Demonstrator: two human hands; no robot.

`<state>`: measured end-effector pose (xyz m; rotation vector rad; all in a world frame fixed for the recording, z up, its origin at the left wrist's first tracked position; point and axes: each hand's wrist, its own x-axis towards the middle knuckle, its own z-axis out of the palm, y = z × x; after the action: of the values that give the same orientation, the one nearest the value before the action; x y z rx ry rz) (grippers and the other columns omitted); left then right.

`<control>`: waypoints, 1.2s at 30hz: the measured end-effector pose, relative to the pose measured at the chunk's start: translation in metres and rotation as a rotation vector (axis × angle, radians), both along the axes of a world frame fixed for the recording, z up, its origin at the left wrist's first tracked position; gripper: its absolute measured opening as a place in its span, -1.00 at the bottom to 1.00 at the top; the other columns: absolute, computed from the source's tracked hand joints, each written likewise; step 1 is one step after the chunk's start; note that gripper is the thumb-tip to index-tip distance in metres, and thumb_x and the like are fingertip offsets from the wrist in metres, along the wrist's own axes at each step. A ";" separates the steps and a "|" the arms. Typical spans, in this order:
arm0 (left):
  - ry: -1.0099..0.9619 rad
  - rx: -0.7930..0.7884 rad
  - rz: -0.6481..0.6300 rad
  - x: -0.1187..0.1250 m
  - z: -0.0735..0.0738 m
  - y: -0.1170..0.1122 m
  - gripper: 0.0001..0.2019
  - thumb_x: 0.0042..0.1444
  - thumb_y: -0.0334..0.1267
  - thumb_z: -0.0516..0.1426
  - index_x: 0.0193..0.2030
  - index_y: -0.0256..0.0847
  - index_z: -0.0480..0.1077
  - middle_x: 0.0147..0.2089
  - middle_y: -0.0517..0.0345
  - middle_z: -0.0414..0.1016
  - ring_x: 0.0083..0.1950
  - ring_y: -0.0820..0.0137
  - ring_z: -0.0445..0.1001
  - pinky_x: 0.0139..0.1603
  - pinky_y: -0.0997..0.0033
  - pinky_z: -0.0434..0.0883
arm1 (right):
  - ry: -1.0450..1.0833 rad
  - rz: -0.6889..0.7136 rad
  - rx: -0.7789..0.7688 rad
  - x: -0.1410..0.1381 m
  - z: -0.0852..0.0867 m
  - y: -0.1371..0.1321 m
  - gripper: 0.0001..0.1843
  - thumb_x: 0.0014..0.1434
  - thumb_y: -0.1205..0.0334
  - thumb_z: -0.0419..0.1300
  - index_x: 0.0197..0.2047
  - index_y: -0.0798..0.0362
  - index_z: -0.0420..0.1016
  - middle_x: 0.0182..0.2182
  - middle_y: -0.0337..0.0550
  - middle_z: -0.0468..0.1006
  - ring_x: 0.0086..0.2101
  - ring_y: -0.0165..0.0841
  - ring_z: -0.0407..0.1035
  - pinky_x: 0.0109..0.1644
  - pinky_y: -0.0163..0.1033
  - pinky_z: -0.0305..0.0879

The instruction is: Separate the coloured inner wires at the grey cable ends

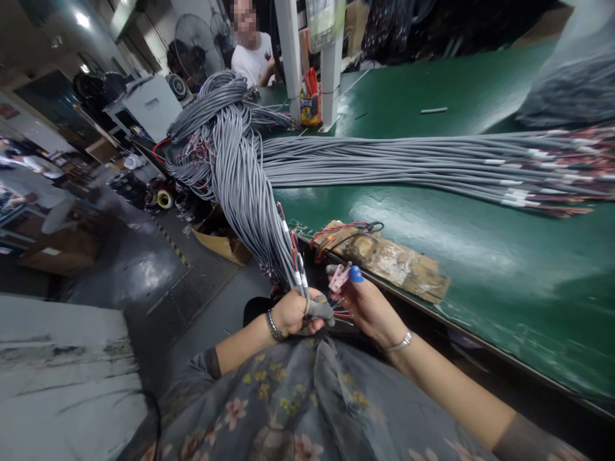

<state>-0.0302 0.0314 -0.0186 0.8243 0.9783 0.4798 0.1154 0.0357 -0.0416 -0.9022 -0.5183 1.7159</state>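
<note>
My left hand (296,312) is closed around a grey cable end (302,282) with white sleeves and thin coloured wires sticking out. My right hand (366,303), with a blue cot on one fingertip, pinches a small pink connector (339,277) close to those wire tips. The cable comes down from a thick bundle of grey cables (230,153) that hangs over the edge of the green table (480,250). Both hands hover above my lap, just in front of the table edge.
More grey cables (408,168) lie stretched across the table to the right, ending in coloured wires. A worn wooden board (394,259) with a red-wired clip lies at the table edge. A person in a white shirt (252,54) sits at the far end. Cardboard boxes stand on the floor at left.
</note>
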 end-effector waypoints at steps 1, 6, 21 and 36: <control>0.001 0.004 0.006 0.000 0.000 0.000 -0.73 -0.37 -0.13 0.29 -0.69 -0.28 0.34 -0.81 0.22 0.26 -0.82 0.56 0.11 -0.79 0.53 0.02 | 0.020 0.000 -0.011 0.000 -0.001 0.000 -0.48 -0.26 -0.29 0.36 -0.44 0.00 0.52 -0.53 -0.24 0.45 -0.52 -0.41 0.26 -0.47 -0.31 0.26; -0.013 0.010 -0.001 -0.006 0.001 -0.006 -0.69 -0.36 -0.10 0.31 -0.67 -0.31 0.36 -0.79 0.20 0.28 -0.80 0.56 0.14 -0.78 0.54 0.04 | 0.093 0.074 -0.031 0.004 -0.007 -0.002 -0.50 -0.17 -0.29 0.32 -0.43 0.01 0.52 -0.48 -0.19 0.52 -0.53 -0.41 0.29 -0.47 -0.31 0.30; -0.057 0.004 0.133 -0.002 0.001 -0.009 -0.67 -0.37 -0.09 0.31 -0.64 -0.30 0.34 -0.78 0.22 0.29 -0.79 0.56 0.16 -0.78 0.56 0.06 | 0.013 0.046 -0.030 0.007 0.000 0.000 -0.50 -0.20 -0.23 0.36 -0.41 0.05 0.53 -0.57 -0.26 0.48 -0.58 -0.48 0.28 -0.54 -0.37 0.28; -0.020 0.002 0.081 0.006 0.001 -0.003 -0.70 -0.36 -0.11 0.30 -0.66 -0.27 0.33 -0.80 0.23 0.28 -0.80 0.56 0.14 -0.78 0.55 0.02 | -0.011 -0.017 -0.021 0.002 0.004 0.000 -0.51 -0.23 -0.25 0.37 -0.40 0.00 0.58 -0.47 -0.18 0.61 -0.47 -0.37 0.43 -0.48 -0.34 0.34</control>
<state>-0.0240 0.0287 -0.0181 0.7822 0.9956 0.5582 0.1175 0.0361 -0.0375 -0.9292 -0.4993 1.7045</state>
